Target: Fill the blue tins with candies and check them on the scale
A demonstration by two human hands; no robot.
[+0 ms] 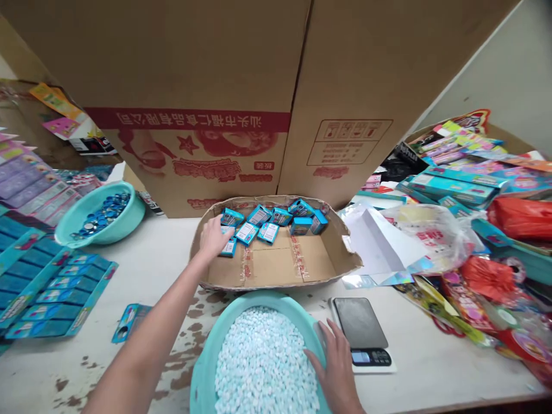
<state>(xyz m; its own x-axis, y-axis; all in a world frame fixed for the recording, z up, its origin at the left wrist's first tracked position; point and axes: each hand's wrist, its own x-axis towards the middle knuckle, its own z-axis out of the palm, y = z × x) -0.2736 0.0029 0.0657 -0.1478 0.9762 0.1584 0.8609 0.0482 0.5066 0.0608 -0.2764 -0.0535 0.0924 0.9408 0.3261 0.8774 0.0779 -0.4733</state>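
My left hand (212, 237) reaches into the left end of a shallow cardboard tray (271, 267), its fingers closed at a small blue box (227, 230); the fingertips are partly hidden. Several more small blue boxes (268, 232) lie in the tray, some flat and some on edge. My right hand (336, 365) is curled at the right rim of a turquoise basin (206, 351), around a greyish thing too blurred to name. The basin holds many small pale blue and white pieces (265, 362) like candies.
A digital scale (362, 325) stands right of the basin. Tall cardboard boxes (207, 69) rise behind the tray. At left are a turquoise bowl (129, 215) of shiny blue pieces, blue display packs (64, 293) and a blue packet (129, 322). Bags and packaging (487, 276) crowd the right.
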